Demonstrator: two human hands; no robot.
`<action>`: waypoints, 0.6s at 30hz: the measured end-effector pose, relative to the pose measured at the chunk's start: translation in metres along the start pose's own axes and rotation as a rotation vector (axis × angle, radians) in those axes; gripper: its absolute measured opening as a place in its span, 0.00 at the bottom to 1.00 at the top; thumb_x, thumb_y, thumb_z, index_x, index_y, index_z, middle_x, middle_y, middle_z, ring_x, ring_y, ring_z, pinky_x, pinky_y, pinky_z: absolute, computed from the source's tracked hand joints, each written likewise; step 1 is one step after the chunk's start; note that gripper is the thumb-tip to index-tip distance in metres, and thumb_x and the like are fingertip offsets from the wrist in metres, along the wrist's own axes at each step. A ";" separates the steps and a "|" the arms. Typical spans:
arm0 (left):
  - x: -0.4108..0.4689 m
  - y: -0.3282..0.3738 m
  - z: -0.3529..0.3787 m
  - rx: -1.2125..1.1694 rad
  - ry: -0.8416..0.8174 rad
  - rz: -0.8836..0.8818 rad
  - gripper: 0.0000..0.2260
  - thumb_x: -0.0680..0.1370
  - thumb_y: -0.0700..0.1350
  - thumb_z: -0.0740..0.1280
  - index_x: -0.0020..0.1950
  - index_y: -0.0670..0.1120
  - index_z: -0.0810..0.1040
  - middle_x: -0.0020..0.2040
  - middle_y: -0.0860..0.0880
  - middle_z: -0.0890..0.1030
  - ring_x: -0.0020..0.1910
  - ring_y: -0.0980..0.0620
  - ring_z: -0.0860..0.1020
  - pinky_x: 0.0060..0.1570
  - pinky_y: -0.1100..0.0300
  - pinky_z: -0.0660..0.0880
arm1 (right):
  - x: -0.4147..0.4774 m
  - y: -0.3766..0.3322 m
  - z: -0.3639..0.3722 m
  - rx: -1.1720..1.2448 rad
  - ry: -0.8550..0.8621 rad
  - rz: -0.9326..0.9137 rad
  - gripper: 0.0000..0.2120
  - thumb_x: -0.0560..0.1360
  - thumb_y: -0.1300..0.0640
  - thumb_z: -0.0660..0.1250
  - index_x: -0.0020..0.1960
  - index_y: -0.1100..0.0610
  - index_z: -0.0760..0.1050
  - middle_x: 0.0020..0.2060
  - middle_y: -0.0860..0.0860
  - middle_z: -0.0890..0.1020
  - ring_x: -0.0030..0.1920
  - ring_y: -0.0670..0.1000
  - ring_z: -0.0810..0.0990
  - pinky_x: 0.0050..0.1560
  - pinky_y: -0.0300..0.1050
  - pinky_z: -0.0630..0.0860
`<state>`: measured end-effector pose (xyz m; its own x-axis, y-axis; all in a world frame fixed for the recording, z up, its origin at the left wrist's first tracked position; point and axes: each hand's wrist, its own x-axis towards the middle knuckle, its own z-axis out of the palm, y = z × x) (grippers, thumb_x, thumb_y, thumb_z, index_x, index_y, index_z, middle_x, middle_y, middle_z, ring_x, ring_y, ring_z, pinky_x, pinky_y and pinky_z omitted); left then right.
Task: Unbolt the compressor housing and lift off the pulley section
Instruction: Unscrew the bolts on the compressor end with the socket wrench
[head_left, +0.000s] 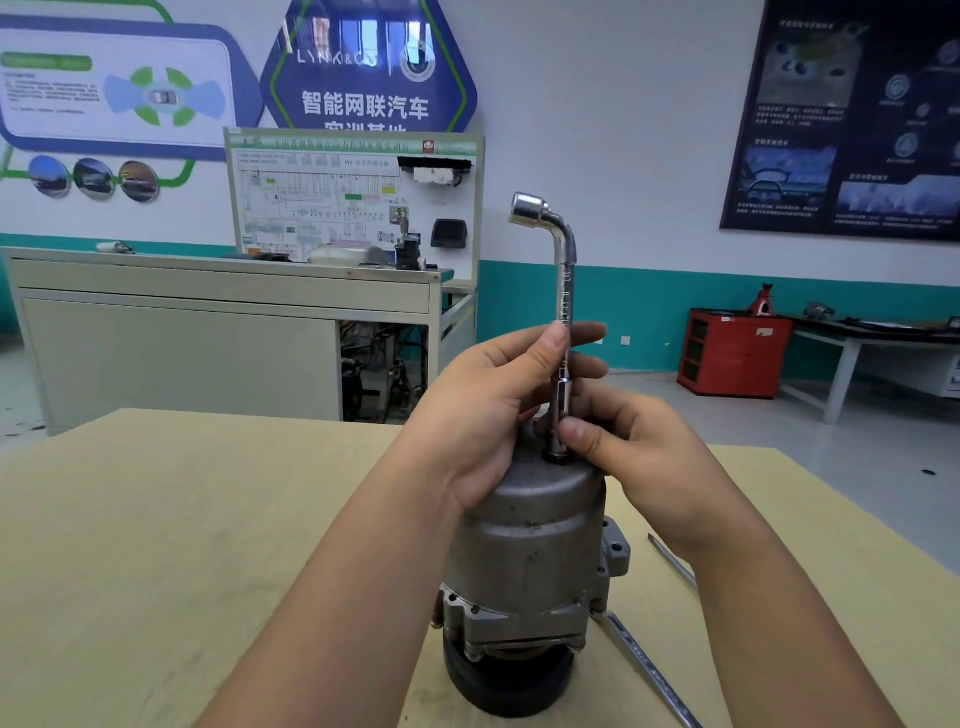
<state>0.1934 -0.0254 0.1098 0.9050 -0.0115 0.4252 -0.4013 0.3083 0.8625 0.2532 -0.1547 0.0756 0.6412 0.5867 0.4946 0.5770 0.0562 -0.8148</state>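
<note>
your left hand (498, 410) and right hand (639, 457) clamped the upright wrench (563, 291) on the top bolt (556, 456) of the compressor (524, 551), pulley-down on the table (156, 519); any tilt risked it slipping off and rounding the bolt.

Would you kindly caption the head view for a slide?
Left hand and right hand hold an L-shaped socket wrench upright atop the compressor housing, standing pulley down on a table.

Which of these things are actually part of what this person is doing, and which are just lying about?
In use: grey metal compressor housing, standing on its black pulley; chrome L-shaped socket wrench, set upright on the housing's top; left hand gripping its shaft; right hand pinching its lower end.
Lying about: long chrome bar on the pale wooden table; red metal cabinet; grey workbench behind.
</note>
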 end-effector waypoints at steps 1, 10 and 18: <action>0.000 0.000 0.000 0.003 -0.006 -0.003 0.12 0.70 0.48 0.63 0.47 0.45 0.81 0.34 0.51 0.82 0.32 0.57 0.79 0.35 0.67 0.77 | 0.000 0.000 0.000 0.005 -0.011 -0.002 0.13 0.68 0.51 0.64 0.49 0.53 0.80 0.47 0.51 0.84 0.52 0.50 0.81 0.57 0.48 0.76; 0.001 -0.002 0.000 -0.041 0.012 -0.018 0.09 0.68 0.47 0.66 0.34 0.47 0.85 0.33 0.49 0.82 0.32 0.54 0.81 0.36 0.62 0.80 | 0.000 -0.001 0.001 0.013 0.028 0.008 0.14 0.60 0.45 0.72 0.45 0.45 0.82 0.46 0.50 0.84 0.51 0.52 0.80 0.56 0.52 0.77; 0.000 0.000 -0.003 -0.018 0.024 0.008 0.08 0.68 0.46 0.66 0.39 0.45 0.83 0.35 0.49 0.83 0.32 0.57 0.81 0.34 0.66 0.77 | 0.001 0.000 0.005 -0.020 0.090 -0.068 0.09 0.66 0.52 0.68 0.44 0.53 0.80 0.43 0.52 0.83 0.49 0.52 0.80 0.55 0.53 0.76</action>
<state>0.1942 -0.0228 0.1093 0.9049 0.0137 0.4255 -0.4065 0.3249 0.8539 0.2512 -0.1499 0.0744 0.6421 0.5074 0.5746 0.6302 0.0774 -0.7726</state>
